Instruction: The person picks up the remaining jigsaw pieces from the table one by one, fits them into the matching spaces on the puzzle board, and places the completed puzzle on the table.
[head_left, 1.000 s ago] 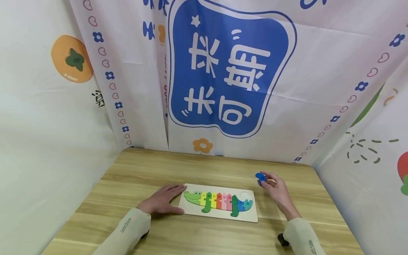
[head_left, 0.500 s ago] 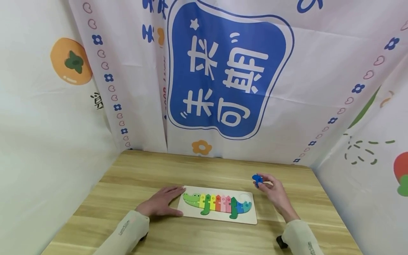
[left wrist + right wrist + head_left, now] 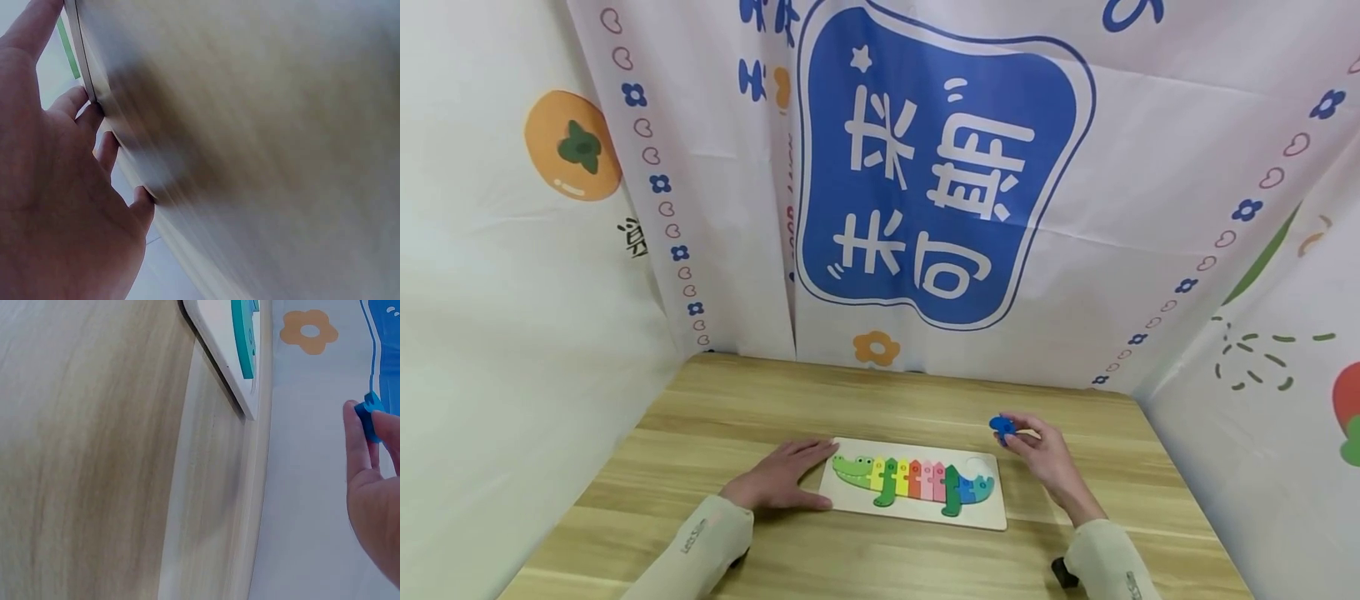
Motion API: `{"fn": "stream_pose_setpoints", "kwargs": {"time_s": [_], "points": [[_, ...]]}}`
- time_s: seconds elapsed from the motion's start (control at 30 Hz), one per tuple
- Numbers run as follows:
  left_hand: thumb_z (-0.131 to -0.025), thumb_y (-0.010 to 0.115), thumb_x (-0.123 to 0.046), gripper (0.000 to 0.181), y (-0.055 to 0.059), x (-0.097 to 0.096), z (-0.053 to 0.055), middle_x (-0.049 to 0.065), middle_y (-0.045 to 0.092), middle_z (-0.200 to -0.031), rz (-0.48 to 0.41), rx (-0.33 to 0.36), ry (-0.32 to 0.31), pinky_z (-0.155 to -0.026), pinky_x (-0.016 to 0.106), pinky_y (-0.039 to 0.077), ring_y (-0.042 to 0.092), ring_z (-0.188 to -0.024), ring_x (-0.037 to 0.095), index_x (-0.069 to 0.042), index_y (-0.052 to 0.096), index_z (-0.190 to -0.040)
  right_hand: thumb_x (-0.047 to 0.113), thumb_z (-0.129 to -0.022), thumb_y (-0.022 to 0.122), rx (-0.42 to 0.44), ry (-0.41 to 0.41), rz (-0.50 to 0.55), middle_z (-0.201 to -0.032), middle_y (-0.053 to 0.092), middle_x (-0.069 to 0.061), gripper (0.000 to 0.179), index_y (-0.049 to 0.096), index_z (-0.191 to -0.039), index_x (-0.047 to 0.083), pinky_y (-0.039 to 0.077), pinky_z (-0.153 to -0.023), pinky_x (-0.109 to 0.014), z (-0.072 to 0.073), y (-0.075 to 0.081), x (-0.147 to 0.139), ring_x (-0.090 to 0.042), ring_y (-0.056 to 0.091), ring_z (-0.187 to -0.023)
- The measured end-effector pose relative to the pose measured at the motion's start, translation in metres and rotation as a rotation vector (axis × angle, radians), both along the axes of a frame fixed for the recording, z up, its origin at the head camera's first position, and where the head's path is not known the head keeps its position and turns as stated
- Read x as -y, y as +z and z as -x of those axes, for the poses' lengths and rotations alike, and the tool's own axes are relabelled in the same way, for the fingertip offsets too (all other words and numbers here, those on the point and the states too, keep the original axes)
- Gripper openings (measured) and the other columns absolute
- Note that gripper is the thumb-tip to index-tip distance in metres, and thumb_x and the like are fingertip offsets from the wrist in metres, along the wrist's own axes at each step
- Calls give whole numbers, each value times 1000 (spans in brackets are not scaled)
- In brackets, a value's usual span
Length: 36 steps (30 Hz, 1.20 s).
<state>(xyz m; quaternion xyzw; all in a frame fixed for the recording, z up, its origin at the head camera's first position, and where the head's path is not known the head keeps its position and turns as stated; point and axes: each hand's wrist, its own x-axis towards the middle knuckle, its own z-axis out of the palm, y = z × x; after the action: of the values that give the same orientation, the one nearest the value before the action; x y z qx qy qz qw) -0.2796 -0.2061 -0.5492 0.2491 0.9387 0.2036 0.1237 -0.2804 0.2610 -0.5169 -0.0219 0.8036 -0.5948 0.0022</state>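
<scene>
A crocodile puzzle board (image 3: 917, 512), pale wood with colourful pieces from a green head to a blue tail, lies on the table. Near the tail's upper end, a curled outline on the board holds no piece. At the board's left end rests my left hand (image 3: 782, 477), thumb and fingers spread, touching its edge; the left wrist view shows that hand (image 3: 69, 181) too. My right hand (image 3: 1048, 458) pinches a blue puzzle piece (image 3: 1002, 428) between thumb and fingers, in the air beyond the board's upper right corner. In the right wrist view the blue piece (image 3: 369, 419) shows a notched end.
The wood-grain table (image 3: 850, 558) ends at a printed curtain (image 3: 737, 275) behind it. More printed cloth hangs at the left and right sides. Dark wrist devices (image 3: 1063, 572) sit under the sleeves.
My right hand has moved slightly left and down with the blue puzzle piece, closer to the board. My left hand stays at the board's left end.
</scene>
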Motion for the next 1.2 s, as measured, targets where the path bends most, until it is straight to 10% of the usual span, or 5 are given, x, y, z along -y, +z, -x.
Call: {"fn": "stream_pose_setpoints", "kwargs": {"time_s": [0.47,1.2], "points": [[-83,69,-76,102,-2,2,5,7,33,-169,13,-32,-15,-122,68,24,29,-154,40,-25,33,-164,8,-99,70,39,33,-200,-113,72,-8,26,75,-124,12,55,-81,-29,2,-10,6,-20,62,-97],[-82,71,-75,102,-4,1,2,7,34,-169,10,-26,-7,-122,68,24,29,-154,41,-25,33,-164,4,-96,72,145,123,-222,-101,69,-9,23,76,-118,7,60,-76,-34,4,-24,8,-22,61,-90]]}}
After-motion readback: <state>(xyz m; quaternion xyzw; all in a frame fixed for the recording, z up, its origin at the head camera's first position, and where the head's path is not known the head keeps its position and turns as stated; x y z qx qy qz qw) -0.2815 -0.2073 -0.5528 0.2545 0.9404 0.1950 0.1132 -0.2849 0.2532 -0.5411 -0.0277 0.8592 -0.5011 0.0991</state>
